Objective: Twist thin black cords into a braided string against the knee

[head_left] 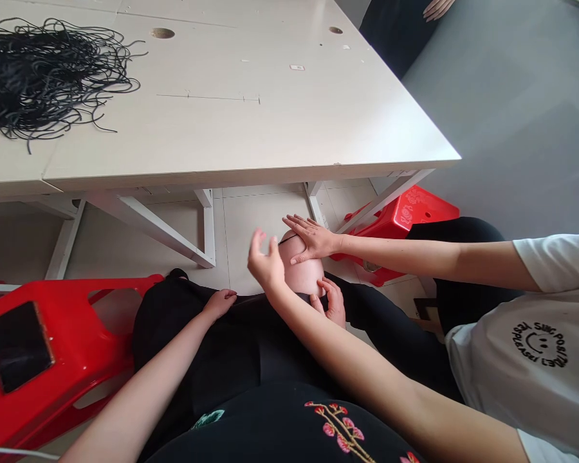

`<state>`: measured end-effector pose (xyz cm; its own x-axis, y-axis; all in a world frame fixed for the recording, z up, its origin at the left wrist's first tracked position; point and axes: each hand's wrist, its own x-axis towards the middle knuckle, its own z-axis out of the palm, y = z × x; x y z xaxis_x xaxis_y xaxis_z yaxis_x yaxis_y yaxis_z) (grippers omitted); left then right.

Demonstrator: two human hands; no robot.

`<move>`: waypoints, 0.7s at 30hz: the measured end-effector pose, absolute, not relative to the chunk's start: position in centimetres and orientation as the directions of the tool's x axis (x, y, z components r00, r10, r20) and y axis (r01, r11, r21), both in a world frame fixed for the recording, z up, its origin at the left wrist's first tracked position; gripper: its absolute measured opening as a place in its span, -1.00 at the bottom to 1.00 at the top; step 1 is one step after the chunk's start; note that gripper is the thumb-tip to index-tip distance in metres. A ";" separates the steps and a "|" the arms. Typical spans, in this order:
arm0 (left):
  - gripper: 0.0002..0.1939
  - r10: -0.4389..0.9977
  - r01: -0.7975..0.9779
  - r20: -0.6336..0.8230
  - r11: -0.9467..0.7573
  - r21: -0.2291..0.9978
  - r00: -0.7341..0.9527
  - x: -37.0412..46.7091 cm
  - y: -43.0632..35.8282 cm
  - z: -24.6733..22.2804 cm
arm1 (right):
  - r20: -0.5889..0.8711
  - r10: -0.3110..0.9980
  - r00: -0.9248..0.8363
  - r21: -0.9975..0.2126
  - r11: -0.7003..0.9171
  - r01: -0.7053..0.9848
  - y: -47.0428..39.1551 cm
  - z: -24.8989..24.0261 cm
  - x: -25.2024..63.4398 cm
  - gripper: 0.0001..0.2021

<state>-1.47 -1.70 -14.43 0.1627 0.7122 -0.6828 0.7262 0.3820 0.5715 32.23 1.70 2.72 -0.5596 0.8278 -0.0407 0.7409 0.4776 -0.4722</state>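
My left hand (219, 304) rests on my black trousers (231, 347), its fingers curled together; anything inside them is hidden. Beside my bare right knee (303, 275), my right hand (335, 307) has its thumb and fingers closed at the edge of the pulled-up trouser leg, partly behind a co-worker's forearm. A short piece of thin black cord (287, 239) lies across the knee. The co-worker's one hand (316, 239) presses flat on the knee over the cord. The co-worker's other hand (267, 262) is raised beside it, fingers bent.
A pale table (280, 135) stands in front, with a heap of black cords (43, 77) at its left. Red plastic stools stand left (77, 308) and right (415, 209); a dark rectangle (20, 347) is on the left one. Another person's hand (437, 9) shows at the top.
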 end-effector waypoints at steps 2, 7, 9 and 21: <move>-0.73 0.707 0.729 -0.689 0.387 0.565 0.159 -1.5 -1.6 -14.6 | -0.102 0.840 -0.532 -0.471 0.430 0.770 1.8 2.1 32.5 -0.04; -0.74 0.710 0.719 -0.687 0.397 0.571 0.153 -1.7 -1.6 -15.0 | -0.155 0.839 -0.521 -0.458 0.406 0.791 1.9 1.0 33.1 0.14; -0.73 0.712 0.709 -0.684 0.400 0.581 0.159 -1.8 -1.7 -15.2 | -0.152 0.836 -0.526 -0.455 0.414 0.789 1.9 0.9 33.2 0.14; -0.76 0.714 0.686 -0.683 0.421 0.594 0.153 -1.8 -1.6 -15.5 | -0.126 0.833 -0.538 -0.451 0.435 0.779 1.8 0.7 33.4 0.10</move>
